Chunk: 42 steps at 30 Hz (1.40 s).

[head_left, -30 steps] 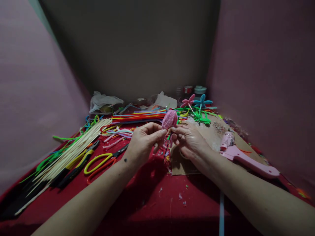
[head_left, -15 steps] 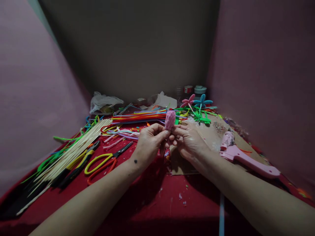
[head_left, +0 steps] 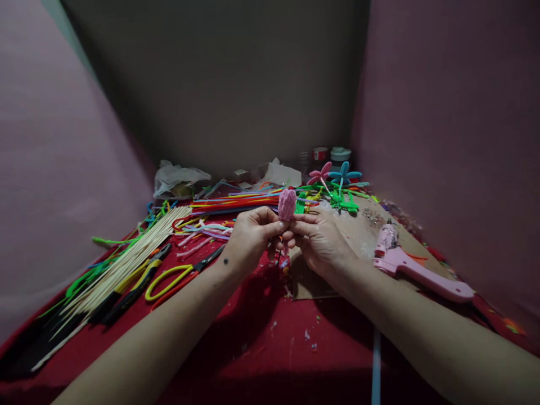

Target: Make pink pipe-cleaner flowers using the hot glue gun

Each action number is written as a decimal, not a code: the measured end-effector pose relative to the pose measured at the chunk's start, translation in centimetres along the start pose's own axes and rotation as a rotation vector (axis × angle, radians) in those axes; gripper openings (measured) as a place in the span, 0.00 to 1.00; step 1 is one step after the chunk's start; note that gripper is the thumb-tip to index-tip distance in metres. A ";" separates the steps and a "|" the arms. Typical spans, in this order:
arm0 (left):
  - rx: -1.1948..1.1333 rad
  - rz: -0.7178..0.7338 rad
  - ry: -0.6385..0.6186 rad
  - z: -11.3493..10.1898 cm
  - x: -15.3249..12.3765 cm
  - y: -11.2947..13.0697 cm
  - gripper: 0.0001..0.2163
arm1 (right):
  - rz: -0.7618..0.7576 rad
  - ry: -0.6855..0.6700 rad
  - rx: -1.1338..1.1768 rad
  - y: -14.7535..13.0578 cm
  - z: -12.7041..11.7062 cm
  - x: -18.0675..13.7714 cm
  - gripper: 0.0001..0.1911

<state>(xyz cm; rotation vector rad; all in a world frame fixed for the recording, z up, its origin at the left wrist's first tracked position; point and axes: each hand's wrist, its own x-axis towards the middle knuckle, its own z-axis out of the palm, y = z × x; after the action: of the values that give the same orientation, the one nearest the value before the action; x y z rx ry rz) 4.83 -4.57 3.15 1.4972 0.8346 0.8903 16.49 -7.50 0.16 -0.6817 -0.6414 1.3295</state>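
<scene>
A small pink fuzzy pipe-cleaner bud (head_left: 287, 204) stands upright above my fingertips, over the middle of the red table (head_left: 261, 343). My left hand (head_left: 251, 239) pinches its base from the left. My right hand (head_left: 321, 241) pinches the same base from the right, fingertips touching the left hand's. A thin dark stem below the bud is mostly hidden by my fingers.
Bamboo skewers (head_left: 122, 264), yellow-handled scissors (head_left: 177, 275) and pliers (head_left: 130, 284) lie at the left. Coloured pipe cleaners (head_left: 236, 201) and finished pink and blue flowers (head_left: 333, 175) lie behind. A pink glue gun (head_left: 411, 270) rests on cardboard (head_left: 312, 284) at the right. Walls enclose three sides.
The pink bud has turned from broad side to narrow and sits more upright. Both hands have drawn closer together around its base and shifted slightly up and left in view.
</scene>
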 end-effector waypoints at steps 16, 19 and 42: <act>0.191 0.120 0.134 1.2 0.6 -1.3 0.03 | -0.040 0.087 0.004 0.2 0.0 0.0 0.02; 0.413 0.237 0.177 1.5 0.4 -1.7 0.04 | -0.040 0.122 0.025 0.4 -0.3 0.2 0.03; 1.205 0.401 0.250 2.3 0.5 -0.3 0.10 | -0.032 0.230 0.136 0.1 -0.3 1.1 0.14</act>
<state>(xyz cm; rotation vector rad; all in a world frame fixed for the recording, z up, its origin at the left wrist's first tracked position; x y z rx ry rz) 7.12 -5.13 2.78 2.6989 1.4080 0.9002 16.76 -6.38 -0.09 -0.6983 -0.3717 1.2305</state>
